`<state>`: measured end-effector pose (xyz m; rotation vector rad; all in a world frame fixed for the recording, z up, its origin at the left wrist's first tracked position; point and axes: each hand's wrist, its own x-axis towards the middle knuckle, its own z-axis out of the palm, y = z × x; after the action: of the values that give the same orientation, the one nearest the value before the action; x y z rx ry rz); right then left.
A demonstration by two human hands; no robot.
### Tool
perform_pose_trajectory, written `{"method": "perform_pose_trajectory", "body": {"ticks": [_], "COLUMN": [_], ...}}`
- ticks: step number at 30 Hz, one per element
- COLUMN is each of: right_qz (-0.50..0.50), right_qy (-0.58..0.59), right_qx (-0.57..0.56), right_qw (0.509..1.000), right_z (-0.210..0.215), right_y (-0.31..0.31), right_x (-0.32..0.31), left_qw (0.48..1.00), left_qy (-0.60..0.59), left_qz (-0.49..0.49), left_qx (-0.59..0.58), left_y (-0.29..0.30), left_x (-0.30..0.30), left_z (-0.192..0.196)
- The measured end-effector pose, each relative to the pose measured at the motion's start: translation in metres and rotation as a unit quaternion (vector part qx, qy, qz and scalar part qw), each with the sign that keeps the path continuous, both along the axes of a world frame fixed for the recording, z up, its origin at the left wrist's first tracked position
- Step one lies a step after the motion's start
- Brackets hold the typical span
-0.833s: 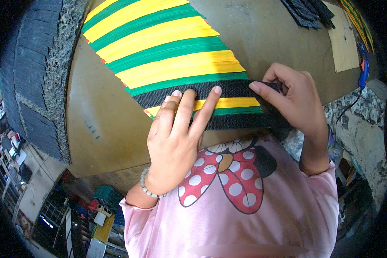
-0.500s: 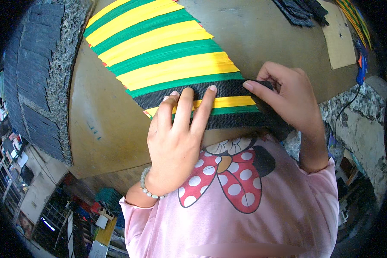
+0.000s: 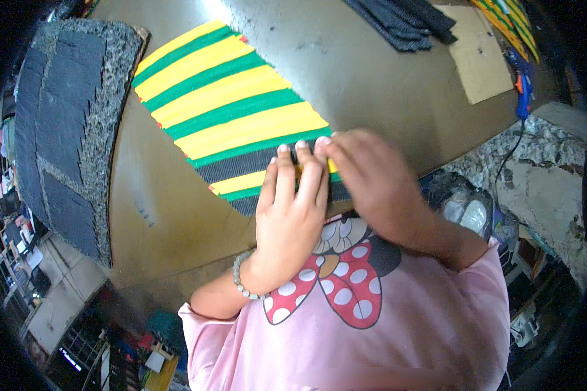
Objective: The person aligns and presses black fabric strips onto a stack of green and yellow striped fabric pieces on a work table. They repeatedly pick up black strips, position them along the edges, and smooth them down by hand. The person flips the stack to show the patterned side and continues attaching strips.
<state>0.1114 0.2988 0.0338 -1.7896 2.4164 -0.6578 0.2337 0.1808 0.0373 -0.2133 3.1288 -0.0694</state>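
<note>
Seen from above, a striped mat [image 3: 231, 124] of yellow and green bands lies on a brown surface [image 3: 385, 78], running from the upper left of the frame down toward the centre. Its nearest end carries a dark grey strip [image 3: 241, 166], and both hands rest on that end.

At centre frame the left hand [image 3: 290, 218] lies flat, palm down, fingers [image 3: 282, 173] straight and close together, pressing on the dark strip and the yellow band beside it. A beaded bracelet [image 3: 240, 277] circles its wrist. Just right of it, the right hand [image 3: 372, 182] is blurred; its fingertips [image 3: 323, 144] touch the mat's edge next to the left fingertips. Whether it pinches the strip or only presses on it cannot be told.

Below the hands, a pink shirt [image 3: 398, 326] with a red spotted bow fills the lower middle. At upper right, well apart from the hands, lie a bundle of dark strips [image 3: 401, 23] and a tan card [image 3: 479, 55]. A dark tiled slab with a speckled rim [image 3: 62, 124] sits at left.
</note>
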Motion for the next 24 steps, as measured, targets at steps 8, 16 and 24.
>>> {"method": "perform_pose_trajectory", "body": {"ticks": [8,16,24], "right_qz": [0.082,-0.068,-0.073], "right_qy": [-0.253,-0.028,-0.04], "right_qx": [0.136,-0.11,-0.107], "right_qw": [0.954,0.991,0.991], "right_z": [0.02,-0.014,-0.016], "right_y": [-0.014,-0.125,-0.136], "right_x": [-0.067,-0.224,-0.226], "left_qw": [0.989,0.974,0.926], "left_qy": [0.047,-0.008,0.206], "left_qz": [0.037,0.053,0.087], "left_qx": [0.139,0.218,0.306], "left_y": [-0.001,-0.021,-0.097], "left_x": [0.011,-0.007,-0.13], "left_z": [-0.004,0.033,0.032]}}
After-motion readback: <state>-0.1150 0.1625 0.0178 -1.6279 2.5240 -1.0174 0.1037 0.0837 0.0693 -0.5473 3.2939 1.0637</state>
